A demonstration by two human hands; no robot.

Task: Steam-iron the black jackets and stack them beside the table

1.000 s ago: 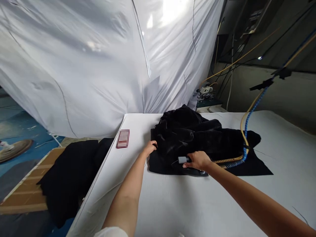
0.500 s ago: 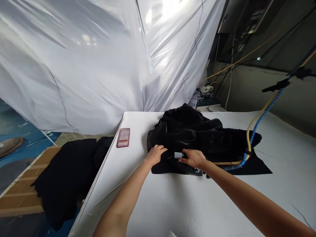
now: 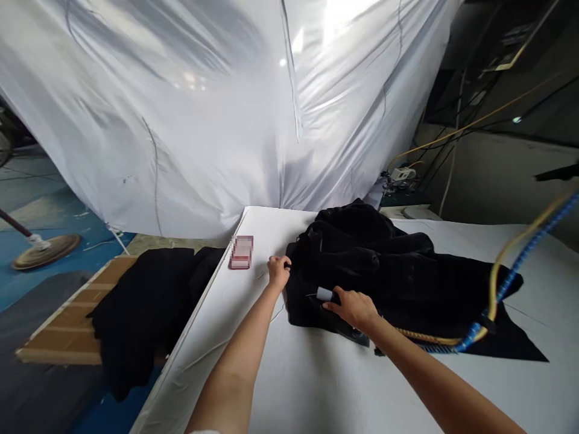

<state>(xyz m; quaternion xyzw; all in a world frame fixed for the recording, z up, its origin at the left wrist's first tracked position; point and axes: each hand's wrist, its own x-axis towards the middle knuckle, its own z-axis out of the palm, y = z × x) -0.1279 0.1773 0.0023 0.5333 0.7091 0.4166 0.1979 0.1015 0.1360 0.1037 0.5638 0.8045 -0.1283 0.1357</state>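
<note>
A black garment lies bunched and folded on the white-covered table. At its left edge my left hand is closed, pinching the black cloth between the fingers. My right hand wraps around the dark handle of what looks like a steam iron, whose grey handle end sticks out on the left. The iron's base is mostly hidden by the hand and blends into the dark cloth. A yellow and blue hose runs from behind my right forearm up to the right.
A reddish packet, partly blurred out, lies at the table's left edge. Left of the table, black cloth drapes over a cardboard-brown board. White sheeting hangs behind. Cables and a white device are at the back right.
My left hand has gone from lying on the cloth to pinching its left edge. The right hand still holds the iron on the garment. The view has swung left.
</note>
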